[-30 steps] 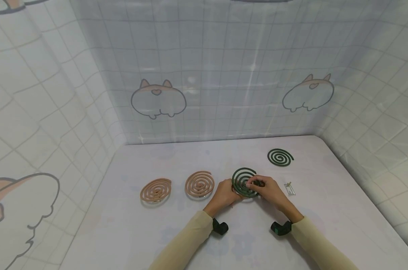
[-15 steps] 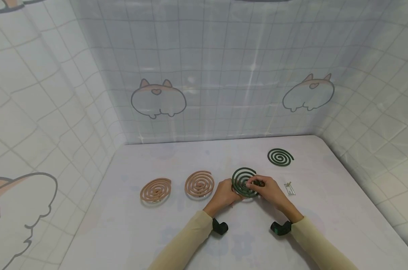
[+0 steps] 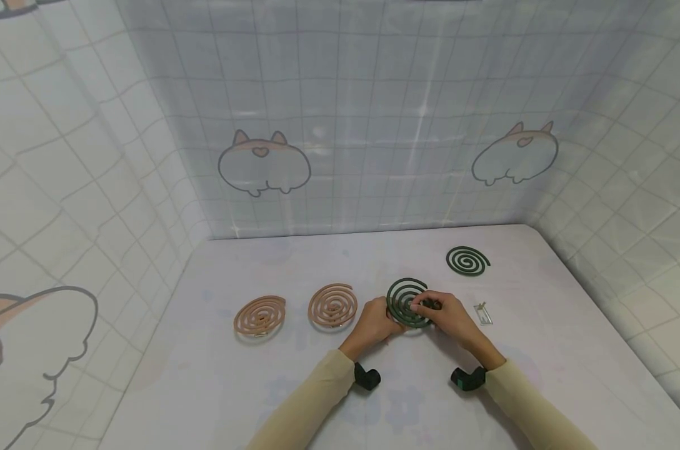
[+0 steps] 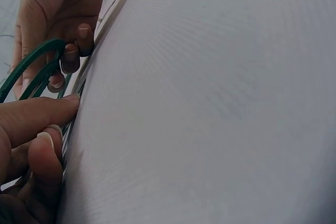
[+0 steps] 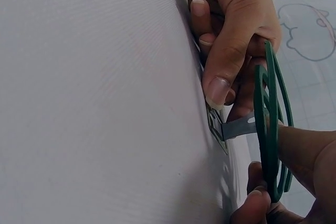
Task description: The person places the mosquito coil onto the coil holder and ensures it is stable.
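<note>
Both hands are at one green mosquito coil (image 5: 269, 135), which sits tilted on a bent metal strip of a small coil stand (image 5: 239, 128). My left hand (image 3: 375, 322), partly behind the coil in the head view, pinches the stand's flat base low at the table; its thumb lies on the base in the right wrist view. From the right, my right hand (image 3: 448, 317) holds the coil, with thumb and finger pinched at its middle and other fingers at the rim. The coil covers some left fingers in the head view.
Two brown mosquito coils, one at far left (image 3: 261, 320) and one nearer (image 3: 333, 308), are raised on metal stands. A second green coil (image 3: 467, 262) lies flat at the back right. Beside my right hand lies a loose metal stand (image 3: 483, 314). Grid-patterned curtains (image 3: 340, 156) enclose the table.
</note>
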The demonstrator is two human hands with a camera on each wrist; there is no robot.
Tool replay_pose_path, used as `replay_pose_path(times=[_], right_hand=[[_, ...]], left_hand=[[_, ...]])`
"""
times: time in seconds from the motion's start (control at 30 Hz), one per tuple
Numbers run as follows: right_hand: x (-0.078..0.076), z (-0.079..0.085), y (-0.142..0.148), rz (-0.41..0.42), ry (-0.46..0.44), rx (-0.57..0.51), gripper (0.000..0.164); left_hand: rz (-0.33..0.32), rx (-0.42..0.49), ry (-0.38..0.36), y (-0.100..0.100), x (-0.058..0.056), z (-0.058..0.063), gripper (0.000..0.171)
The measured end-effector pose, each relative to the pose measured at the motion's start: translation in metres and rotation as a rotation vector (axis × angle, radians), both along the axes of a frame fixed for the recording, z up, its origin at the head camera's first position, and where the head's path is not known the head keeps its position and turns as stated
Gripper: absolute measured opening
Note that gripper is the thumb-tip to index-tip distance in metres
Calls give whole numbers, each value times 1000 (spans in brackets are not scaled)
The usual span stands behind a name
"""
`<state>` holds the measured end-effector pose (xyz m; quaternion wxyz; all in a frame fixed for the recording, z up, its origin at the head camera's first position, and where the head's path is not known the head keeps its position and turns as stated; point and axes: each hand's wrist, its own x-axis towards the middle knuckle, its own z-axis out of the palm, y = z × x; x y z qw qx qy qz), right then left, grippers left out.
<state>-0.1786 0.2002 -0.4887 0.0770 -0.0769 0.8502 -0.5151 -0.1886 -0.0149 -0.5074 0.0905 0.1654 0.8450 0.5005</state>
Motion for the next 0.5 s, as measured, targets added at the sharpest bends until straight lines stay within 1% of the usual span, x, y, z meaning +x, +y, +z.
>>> replay_pose_path(times=[0.27,0.5], right_hand=[[-1,0,-1,-14,-22,29,18],[-2,0,-1,-17,-22,29,20]], left_hand=[[-4,6,-22,1,0,1,26],[-7,11,-18,0,0,0,26]])
